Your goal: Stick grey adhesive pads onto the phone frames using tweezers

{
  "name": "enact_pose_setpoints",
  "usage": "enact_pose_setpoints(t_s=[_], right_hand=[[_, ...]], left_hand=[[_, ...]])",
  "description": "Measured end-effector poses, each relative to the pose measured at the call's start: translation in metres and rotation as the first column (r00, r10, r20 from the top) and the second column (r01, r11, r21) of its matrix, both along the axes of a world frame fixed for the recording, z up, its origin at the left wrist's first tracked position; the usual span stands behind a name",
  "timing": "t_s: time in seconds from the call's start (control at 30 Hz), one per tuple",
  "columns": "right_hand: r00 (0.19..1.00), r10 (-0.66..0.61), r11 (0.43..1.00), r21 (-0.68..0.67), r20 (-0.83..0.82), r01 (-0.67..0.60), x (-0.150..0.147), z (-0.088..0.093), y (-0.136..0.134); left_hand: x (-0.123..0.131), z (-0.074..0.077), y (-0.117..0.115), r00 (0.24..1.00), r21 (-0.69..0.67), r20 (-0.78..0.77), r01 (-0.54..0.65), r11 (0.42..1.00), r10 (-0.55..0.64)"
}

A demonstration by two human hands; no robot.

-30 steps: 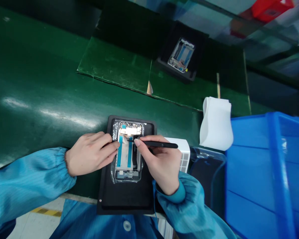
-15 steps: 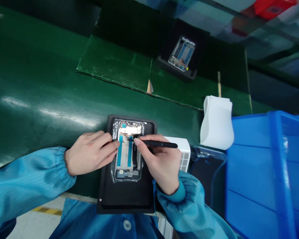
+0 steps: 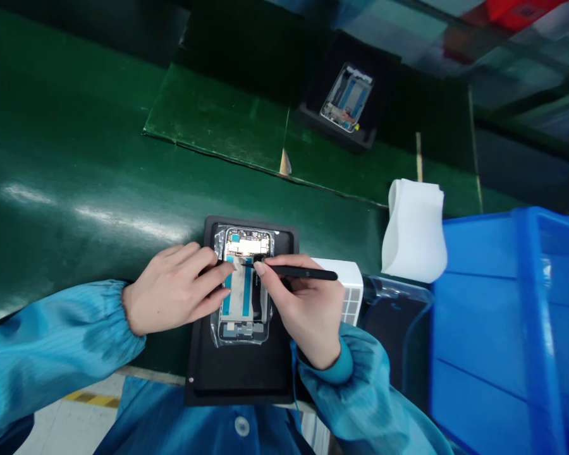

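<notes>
An opened phone (image 3: 238,297) lies on clear plastic film in a black tray (image 3: 241,376); blue strips, a circuit board at its top and a dark flex cable show inside. My right hand (image 3: 308,309) pinches black tweezers (image 3: 303,273), their tip over the upper middle of the phone. From the other side, my left hand (image 3: 177,287) reaches over the phone's left edge, fingers apart. One of its fingertips is close to the tweezers' tip; whether they touch, I cannot tell.
A second opened phone (image 3: 347,98) sits in another black tray (image 3: 310,123) on a raised green board (image 3: 222,120). Right of my hand stand a white grilled box (image 3: 344,272), a clear-edged dark tray (image 3: 391,328), a white folded sheet (image 3: 413,234) and a large blue bin (image 3: 478,303).
My left hand's fingers have shifted right, from the phone's edge farther over its inside, toward the tweezers' tip. My right hand and the tweezers stay nearly in place.
</notes>
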State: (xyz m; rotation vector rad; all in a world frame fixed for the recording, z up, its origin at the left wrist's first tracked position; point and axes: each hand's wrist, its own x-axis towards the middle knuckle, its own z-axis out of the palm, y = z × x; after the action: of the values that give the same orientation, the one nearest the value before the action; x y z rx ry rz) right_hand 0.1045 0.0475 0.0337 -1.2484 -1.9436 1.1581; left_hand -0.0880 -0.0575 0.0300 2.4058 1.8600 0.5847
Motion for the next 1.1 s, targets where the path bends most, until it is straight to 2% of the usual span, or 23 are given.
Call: enact_pose_setpoints(t_s=[0.27, 0.53, 0.7, 0.9, 1.1], right_hand=[[1.0, 0.008, 1.0, 0.022, 0.025, -0.008, 0.0, 0.0, 0.0], [1.0, 0.018, 1.0, 0.009, 0.014, -0.018, 0.001, -0.001, 0.0], [0.999, -0.029, 1.0, 0.009, -0.028, 0.029, 0.003, -0.002, 0.001], [0.993, -0.036, 0.999, -0.034, -0.109, 0.032, 0.003, -0.007, 0.002], [0.988, -0.045, 0.998, -0.059, -0.148, 0.036, 0.002, -0.009, 0.003]], left_hand=[[0.004, 0.005, 0.0, 0.985, -0.137, -0.172, -0.008, 0.991, -0.016], [0.007, 0.01, -0.002, 0.971, -0.143, -0.239, -0.01, 0.99, -0.025], [0.008, 0.007, -0.002, 0.97, -0.146, -0.242, -0.02, 0.989, -0.016], [0.008, 0.01, 0.002, 0.967, -0.209, -0.253, -0.021, 0.978, -0.034], [-0.005, 0.008, 0.003, 0.986, -0.249, -0.128, 0.073, 0.966, -0.108]])
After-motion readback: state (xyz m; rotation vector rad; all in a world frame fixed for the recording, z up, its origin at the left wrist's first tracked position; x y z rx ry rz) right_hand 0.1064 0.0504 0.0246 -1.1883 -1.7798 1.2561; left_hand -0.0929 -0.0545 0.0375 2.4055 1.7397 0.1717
